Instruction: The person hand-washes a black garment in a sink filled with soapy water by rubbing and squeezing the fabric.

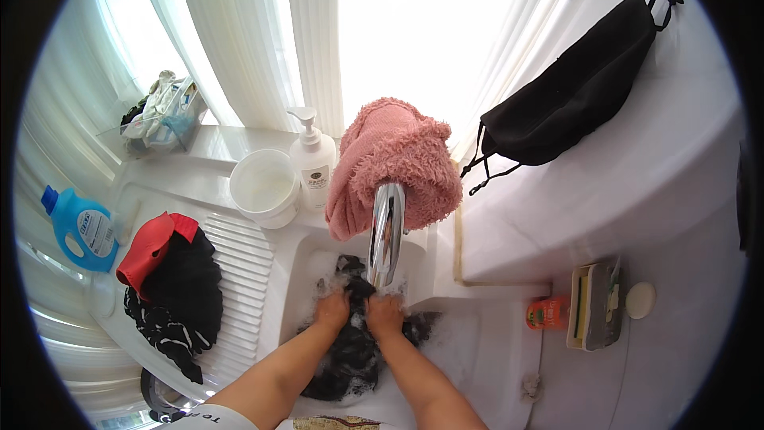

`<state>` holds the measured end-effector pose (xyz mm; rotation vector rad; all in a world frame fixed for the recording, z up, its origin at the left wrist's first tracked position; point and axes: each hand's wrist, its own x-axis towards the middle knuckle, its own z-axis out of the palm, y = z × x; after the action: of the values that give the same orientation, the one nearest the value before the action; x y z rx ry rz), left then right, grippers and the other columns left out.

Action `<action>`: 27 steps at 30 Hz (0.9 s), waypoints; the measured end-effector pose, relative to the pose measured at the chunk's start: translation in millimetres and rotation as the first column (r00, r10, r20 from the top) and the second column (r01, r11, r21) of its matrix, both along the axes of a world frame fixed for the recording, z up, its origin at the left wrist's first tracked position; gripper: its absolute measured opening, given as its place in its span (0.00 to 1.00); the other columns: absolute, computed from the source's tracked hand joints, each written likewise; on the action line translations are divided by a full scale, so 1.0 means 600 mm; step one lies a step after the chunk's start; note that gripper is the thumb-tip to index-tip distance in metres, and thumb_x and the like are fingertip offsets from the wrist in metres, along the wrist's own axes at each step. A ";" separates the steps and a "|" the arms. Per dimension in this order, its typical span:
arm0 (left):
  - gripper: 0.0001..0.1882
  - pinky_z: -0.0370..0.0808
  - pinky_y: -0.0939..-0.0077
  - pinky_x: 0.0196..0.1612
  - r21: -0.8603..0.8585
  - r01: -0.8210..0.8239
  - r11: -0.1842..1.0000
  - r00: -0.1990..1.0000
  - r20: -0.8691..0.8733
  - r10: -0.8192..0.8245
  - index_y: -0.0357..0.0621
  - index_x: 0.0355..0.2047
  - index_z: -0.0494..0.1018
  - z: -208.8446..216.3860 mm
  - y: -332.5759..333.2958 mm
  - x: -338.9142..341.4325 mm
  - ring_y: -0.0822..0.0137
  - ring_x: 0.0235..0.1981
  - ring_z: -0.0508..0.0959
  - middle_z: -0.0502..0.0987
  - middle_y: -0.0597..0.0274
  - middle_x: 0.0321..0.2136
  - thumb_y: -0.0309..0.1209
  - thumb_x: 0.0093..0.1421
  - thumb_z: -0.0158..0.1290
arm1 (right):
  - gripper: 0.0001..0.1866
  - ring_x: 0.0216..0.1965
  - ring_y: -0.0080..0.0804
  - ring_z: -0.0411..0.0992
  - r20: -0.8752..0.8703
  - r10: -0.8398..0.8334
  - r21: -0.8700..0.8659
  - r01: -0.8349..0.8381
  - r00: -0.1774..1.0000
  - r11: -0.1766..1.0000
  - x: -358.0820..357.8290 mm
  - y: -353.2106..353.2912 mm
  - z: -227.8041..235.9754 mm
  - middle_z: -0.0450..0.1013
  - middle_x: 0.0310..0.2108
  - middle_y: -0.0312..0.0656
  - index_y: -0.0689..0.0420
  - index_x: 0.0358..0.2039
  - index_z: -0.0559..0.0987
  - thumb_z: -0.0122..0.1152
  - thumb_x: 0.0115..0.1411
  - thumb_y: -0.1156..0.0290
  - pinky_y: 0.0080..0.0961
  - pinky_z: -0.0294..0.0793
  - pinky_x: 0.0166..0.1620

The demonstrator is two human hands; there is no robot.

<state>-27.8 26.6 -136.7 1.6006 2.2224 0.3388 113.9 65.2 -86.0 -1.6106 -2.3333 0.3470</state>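
Both of my hands are down in a white sink (477, 350), among soap suds. A soaked black garment (350, 358) lies bunched there, partly under the foam. My left hand (331, 309) is closed on the cloth at its left side. Close beside it, my right hand (384, 315) grips the same cloth, just below the mouth of the chrome faucet (387, 227). The fingertips of both hands are hidden in the fabric and suds. No water stream can be made out. A fluffy pink towel (394, 155) is draped over the back of the faucet.
On the ribbed washboard (239, 271) side lie black clothes (187, 291) and a red cap (151, 251). Behind stand a white tub (265, 189), a pump bottle (313, 155) and a blue detergent jug (83, 231). A black face mask (577, 84) hangs at right, above a wall-mounted holder (593, 306).
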 end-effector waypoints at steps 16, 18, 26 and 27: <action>0.32 0.68 0.72 0.45 -0.085 -0.333 0.939 0.416 0.880 0.228 0.40 0.40 0.69 0.138 0.013 -0.053 0.61 0.43 0.73 0.74 0.56 0.39 0.61 0.58 0.42 | 0.13 0.57 0.52 0.56 -0.736 0.353 0.153 -0.367 0.577 0.918 -0.039 -0.118 0.207 0.59 0.57 0.56 0.60 0.19 0.66 0.59 0.53 0.70 0.42 0.53 0.58; 0.31 0.67 0.68 0.46 -0.306 -0.277 0.911 0.209 0.906 0.369 0.41 0.45 0.69 0.211 -0.018 -0.018 0.58 0.44 0.71 0.72 0.54 0.43 0.58 0.59 0.42 | 0.12 0.49 0.49 0.63 -0.735 0.142 0.070 -0.134 0.663 0.989 -0.054 -0.144 0.189 0.66 0.47 0.54 0.61 0.19 0.67 0.59 0.53 0.70 0.39 0.60 0.53; 0.16 0.74 0.66 0.35 -0.549 -0.135 0.825 -0.212 0.829 0.518 0.47 0.33 0.70 0.305 -0.097 -0.017 0.63 0.33 0.76 0.74 0.56 0.30 0.46 0.61 0.46 | 0.11 0.39 0.43 0.68 -0.801 0.013 0.029 0.016 0.598 0.999 -0.082 -0.178 0.183 0.68 0.33 0.50 0.63 0.20 0.67 0.59 0.51 0.72 0.33 0.67 0.45; 0.16 0.74 0.66 0.34 -0.545 -0.178 0.819 -0.258 0.829 0.496 0.46 0.33 0.70 0.271 -0.092 -0.011 0.64 0.31 0.76 0.73 0.56 0.30 0.46 0.61 0.45 | 0.11 0.37 0.42 0.69 -0.763 0.054 0.086 0.018 0.644 0.996 -0.085 -0.180 0.201 0.68 0.31 0.50 0.63 0.19 0.67 0.59 0.50 0.73 0.32 0.68 0.42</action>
<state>-34.2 -28.6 26.2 0.0214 1.1160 1.0214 62.9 -43.0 34.5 -1.0694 -1.6580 0.7551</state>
